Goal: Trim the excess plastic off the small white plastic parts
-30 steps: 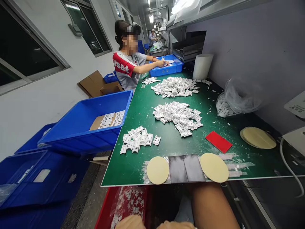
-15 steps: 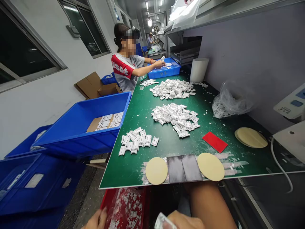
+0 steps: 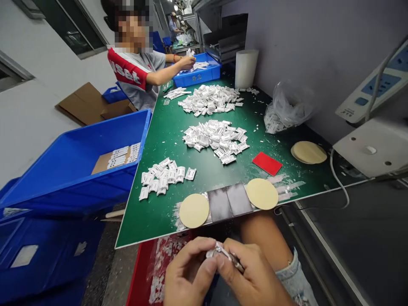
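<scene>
Below the front edge of the green table (image 3: 159,146), a small white plastic part (image 3: 219,250) is pinched between the fingertips of both my hands. My left hand (image 3: 190,272) grips its left end, thumb and forefinger closed. My right hand (image 3: 251,272) holds the other side, with a narrow metallic thing (image 3: 237,264) showing under its fingers; its kind is mostly hidden. Beneath the hands stands a red bin (image 3: 135,272) with white scraps inside. On the table, similar white parts lie in a small group (image 3: 162,176) at the left and a larger pile (image 3: 215,138) behind.
Pale yellow discs (image 3: 194,211) flank dark rectangular pads (image 3: 230,202) at the table edge. A red rectangle (image 3: 267,163), a plastic bag (image 3: 287,110) and a power strip (image 3: 372,89) are at the right. Large blue bins (image 3: 79,182) stand left. A co-worker (image 3: 134,72) handles parts over a blue tray (image 3: 197,77).
My hands have risen and come together on the white part, which was in my right hand while my left was apart over the red bin. The view has tilted downward and right.
</scene>
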Demonstrator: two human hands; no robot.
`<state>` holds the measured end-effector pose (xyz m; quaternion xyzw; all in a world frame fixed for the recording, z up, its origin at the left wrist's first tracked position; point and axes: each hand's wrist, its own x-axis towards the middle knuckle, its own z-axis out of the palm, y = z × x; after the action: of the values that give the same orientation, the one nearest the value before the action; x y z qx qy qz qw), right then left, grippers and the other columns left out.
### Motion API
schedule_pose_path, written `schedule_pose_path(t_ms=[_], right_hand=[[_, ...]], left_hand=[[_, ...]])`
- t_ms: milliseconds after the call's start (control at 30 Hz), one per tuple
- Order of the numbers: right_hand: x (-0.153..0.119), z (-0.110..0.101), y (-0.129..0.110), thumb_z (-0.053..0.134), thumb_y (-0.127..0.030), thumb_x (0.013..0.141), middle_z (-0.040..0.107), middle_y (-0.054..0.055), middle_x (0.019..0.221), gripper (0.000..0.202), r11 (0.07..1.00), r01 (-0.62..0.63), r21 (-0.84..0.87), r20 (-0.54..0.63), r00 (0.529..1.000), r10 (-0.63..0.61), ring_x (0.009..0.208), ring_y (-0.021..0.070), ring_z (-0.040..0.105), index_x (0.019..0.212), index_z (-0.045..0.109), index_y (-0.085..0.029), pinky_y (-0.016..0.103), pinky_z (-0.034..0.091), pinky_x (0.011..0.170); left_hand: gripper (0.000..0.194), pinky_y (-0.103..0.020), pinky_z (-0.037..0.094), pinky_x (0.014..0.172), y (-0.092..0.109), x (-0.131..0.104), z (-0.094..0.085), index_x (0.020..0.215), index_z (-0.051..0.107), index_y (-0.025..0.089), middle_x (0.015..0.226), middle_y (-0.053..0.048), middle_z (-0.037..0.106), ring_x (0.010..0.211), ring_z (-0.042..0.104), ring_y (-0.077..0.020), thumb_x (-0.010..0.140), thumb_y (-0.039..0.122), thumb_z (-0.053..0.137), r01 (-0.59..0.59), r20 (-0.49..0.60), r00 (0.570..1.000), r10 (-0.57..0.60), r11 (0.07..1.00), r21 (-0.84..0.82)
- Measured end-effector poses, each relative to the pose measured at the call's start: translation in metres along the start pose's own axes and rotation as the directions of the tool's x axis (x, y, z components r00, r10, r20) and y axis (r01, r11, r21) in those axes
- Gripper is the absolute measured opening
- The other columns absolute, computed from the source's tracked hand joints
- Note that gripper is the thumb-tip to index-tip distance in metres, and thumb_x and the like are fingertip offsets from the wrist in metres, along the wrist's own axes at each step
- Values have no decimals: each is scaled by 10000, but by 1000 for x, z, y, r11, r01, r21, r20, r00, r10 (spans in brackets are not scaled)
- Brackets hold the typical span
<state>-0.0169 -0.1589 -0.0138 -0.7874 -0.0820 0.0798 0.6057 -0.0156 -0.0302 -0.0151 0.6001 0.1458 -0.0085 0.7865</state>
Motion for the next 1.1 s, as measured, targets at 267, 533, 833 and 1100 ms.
schedule_pose_path(t_ms=[267,533,833,1100], right_hand=[[-17,-33,-13,514,-294,939,718,3,991,220,961,139,-240,33,990,-135,836,140,676,1141,579,-236,195,468,681],[-16,-42,-5,297,-561,988,585,0,682,439,528,295,-797,-41,845,-534,572,180,534,884,540,-211,315,309,533],[-9,-51,-3,278,-648,949,425,-7,556,542,341,263,-902,13,808,-588,514,176,332,657,453,-226,340,162,531],[-7,-50,2,248,-691,928,424,-1,569,573,349,240,-906,1,826,-564,532,174,329,659,446,-226,338,170,538]], left_hand=[[262,-189,514,595,0,21,11,811,720,180,698,-48,714,623,644,-132,636,326,850,223,51,975,-217,947,-233],[297,-206,534,548,8,16,13,814,718,152,760,-66,734,609,637,-142,641,357,844,210,55,976,-209,978,-6],[263,-133,500,520,19,7,20,698,752,192,709,-22,748,556,616,-94,574,390,873,132,-15,991,-131,983,124],[255,-159,529,533,14,15,7,698,753,176,701,-53,752,596,670,-140,586,375,868,134,38,989,-145,970,204]])
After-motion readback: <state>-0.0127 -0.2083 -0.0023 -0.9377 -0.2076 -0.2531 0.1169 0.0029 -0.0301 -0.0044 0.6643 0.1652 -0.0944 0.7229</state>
